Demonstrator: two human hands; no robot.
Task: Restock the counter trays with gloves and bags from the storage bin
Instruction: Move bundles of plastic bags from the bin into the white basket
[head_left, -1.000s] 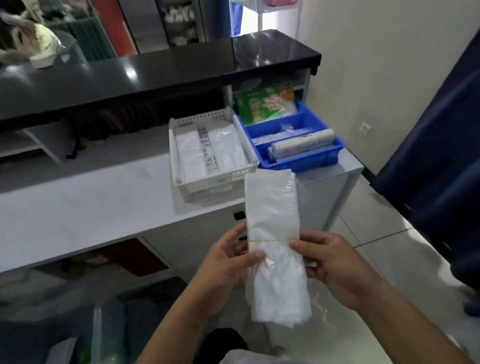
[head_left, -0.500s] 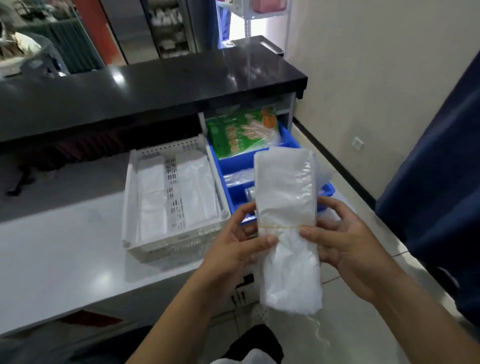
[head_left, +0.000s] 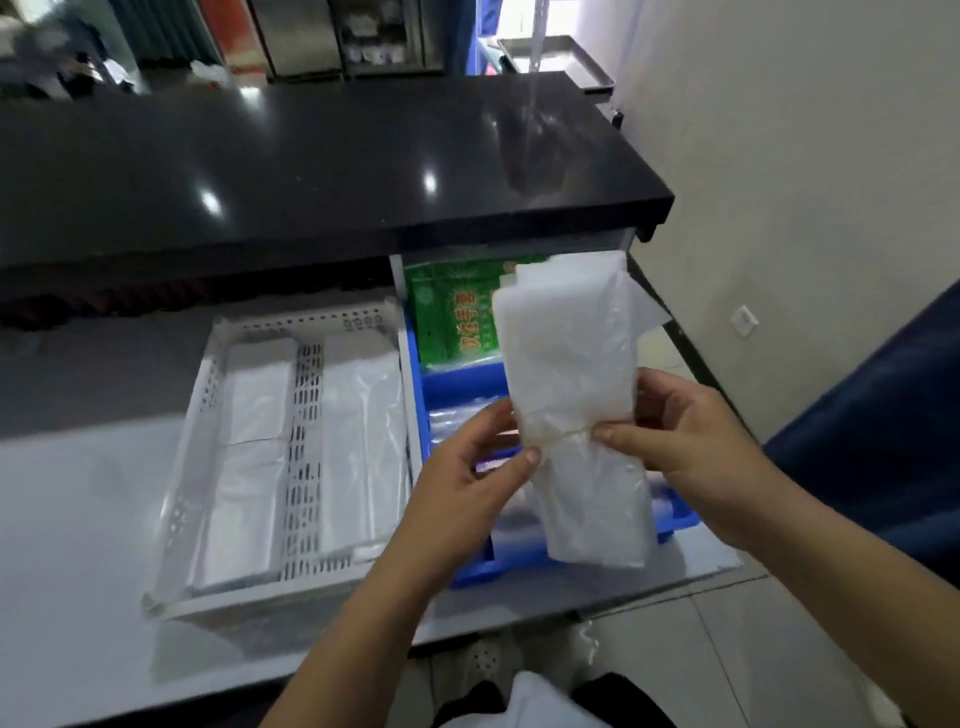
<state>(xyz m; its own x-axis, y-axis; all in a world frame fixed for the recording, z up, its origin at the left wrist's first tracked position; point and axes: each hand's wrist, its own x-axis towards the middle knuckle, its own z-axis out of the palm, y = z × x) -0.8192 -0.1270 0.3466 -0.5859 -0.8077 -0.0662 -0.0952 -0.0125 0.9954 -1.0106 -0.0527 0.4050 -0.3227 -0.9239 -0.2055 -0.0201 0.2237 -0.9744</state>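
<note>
Above the blue plastic tray (head_left: 675, 519) I see my long bundle of clear plastic bags (head_left: 571, 384), bound round its middle by a thin rubber band (head_left: 563, 430); it stands nearly upright in the air, top edge fanned slightly, lower end hanging over the tray's front right part. My left hand (head_left: 467, 478) pinches the bundle at the band, thumb in front, fingers curled behind. My right hand (head_left: 680, 441) pinches the other edge at the same height, forefinger and thumb closed on the plastic beside the band. Both forearms reach in from below. Behind the bundle, a green printed packet (head_left: 452, 317) lies in the tray's far compartment, and clear wrapped packs fill the nearer one. Just beside it on the left, touching, sits a white perforated plastic basket (head_left: 306, 467) with flat white bags in two lanes. On the pale tabletop (head_left: 78, 519) open room lies left of the basket; the black counter ledge (head_left: 311, 171) overhangs behind.
</note>
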